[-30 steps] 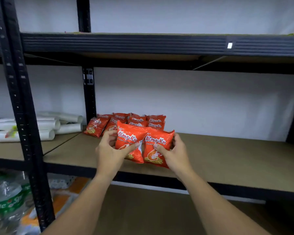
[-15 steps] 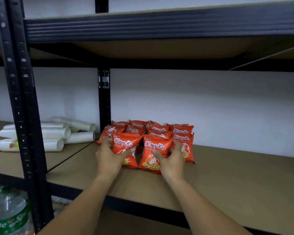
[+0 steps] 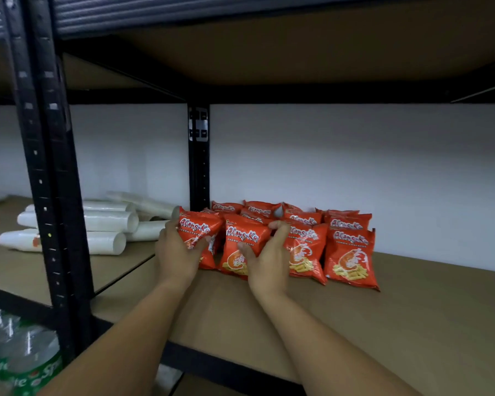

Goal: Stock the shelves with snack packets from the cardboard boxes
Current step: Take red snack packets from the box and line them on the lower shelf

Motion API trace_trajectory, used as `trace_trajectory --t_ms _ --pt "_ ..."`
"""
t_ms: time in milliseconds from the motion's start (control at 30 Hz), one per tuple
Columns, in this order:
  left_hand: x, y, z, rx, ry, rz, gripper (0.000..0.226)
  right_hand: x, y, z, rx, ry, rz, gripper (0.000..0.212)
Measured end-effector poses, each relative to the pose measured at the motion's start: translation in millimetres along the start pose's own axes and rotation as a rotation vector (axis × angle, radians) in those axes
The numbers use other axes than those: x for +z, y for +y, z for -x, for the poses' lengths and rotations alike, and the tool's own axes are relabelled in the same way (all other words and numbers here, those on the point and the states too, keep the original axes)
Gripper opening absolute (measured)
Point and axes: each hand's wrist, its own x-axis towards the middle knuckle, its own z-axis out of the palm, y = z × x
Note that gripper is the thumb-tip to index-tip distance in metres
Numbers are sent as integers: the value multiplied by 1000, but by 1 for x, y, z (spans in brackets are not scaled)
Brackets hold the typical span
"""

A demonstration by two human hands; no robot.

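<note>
Two red prawn-cracker packets stand at the front of a cluster on the brown shelf board [image 3: 383, 324]. My left hand [image 3: 175, 252] grips the left packet [image 3: 197, 230] by its left side, thumb across the front. My right hand [image 3: 269, 264] grips the second packet [image 3: 240, 241] from its right side. Both packets are upright with their bottoms at the board. Several more red packets [image 3: 349, 252] stand in rows behind and to the right, near the white wall. No cardboard box is in view.
A black upright post [image 3: 52, 195] stands at the front left, another post [image 3: 198, 155] at the back. White sleeves of stacked cups [image 3: 103, 221] lie on the left bay. The upper shelf [image 3: 269, 47] hangs close overhead. Green-labelled bottles [image 3: 17, 364] sit below left.
Both hands carried the two packets forward from the shelf's front edge and set them down against the front of the cluster. The camera moved closer and lower.
</note>
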Motion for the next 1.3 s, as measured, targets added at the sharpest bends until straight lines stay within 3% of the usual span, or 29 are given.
trace_trajectory --t_ms 167,300,800,900,1100,1300 --pt "3 -16 -19 43 -115 -28 91 26 4 -10 -39 10 166 41" --pt "9 -17 -24 77 -148 -53 97 30 13 -15 -50 -22 258 39" --pt "-4 -9 -11 136 -166 17 81 17 2 1 -61 -96 281 65" --pt "-12 -4 3 134 -190 49 74 1 -2 14 -47 -121 286 64" --pt "-29 15 40 -18 -194 -65 93 -59 -18 57 1 -163 239 46" --pt "-55 51 89 -47 -215 -38 66 -135 -20 110 41 -184 264 29"
